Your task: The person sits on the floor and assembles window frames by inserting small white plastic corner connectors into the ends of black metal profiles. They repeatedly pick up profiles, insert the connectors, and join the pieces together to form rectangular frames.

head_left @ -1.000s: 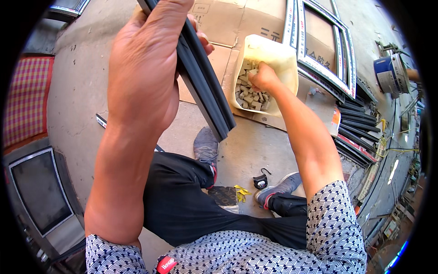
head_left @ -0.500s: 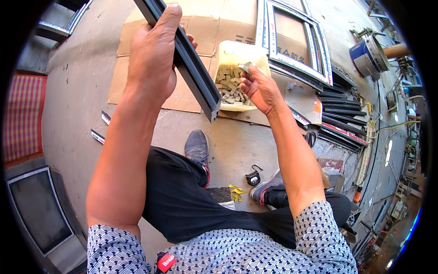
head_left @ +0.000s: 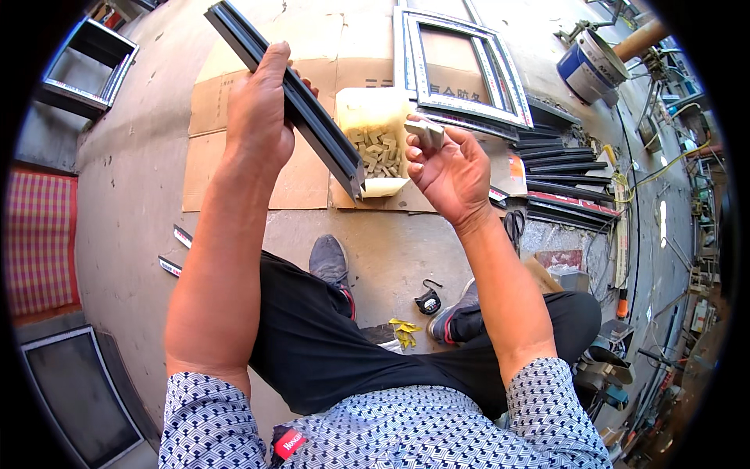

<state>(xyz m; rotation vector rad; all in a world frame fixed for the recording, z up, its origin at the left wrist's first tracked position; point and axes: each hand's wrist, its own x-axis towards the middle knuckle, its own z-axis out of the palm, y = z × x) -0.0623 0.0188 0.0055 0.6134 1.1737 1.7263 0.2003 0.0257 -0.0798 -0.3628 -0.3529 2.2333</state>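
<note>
My left hand [head_left: 262,105] is closed round a dark grey metal frame profile [head_left: 319,139], which slants from upper left down toward the middle. Its lower end, with a mitred cut, hangs just in front of a pale yellow plastic box [head_left: 373,105]. Small metal corner pieces [head_left: 380,152] fill the bottom of that box in a heap. Right of the box, my right hand [head_left: 453,168] pinches a metal corner piece [head_left: 424,133] between thumb and fingers, palm turned up. The piece and the profile are apart.
Flattened cardboard [head_left: 258,168] lies under the box. Finished frames [head_left: 516,105] and a stack of dark profiles [head_left: 566,168] lie to the right, near a paint bucket [head_left: 594,66]. A tape measure [head_left: 428,302] sits on the floor between my shoes [head_left: 328,262].
My right hand has lifted the corner piece away from the box, to the right, and turned palm up. My left hand still grips the profile. The whole view has shifted slightly.
</note>
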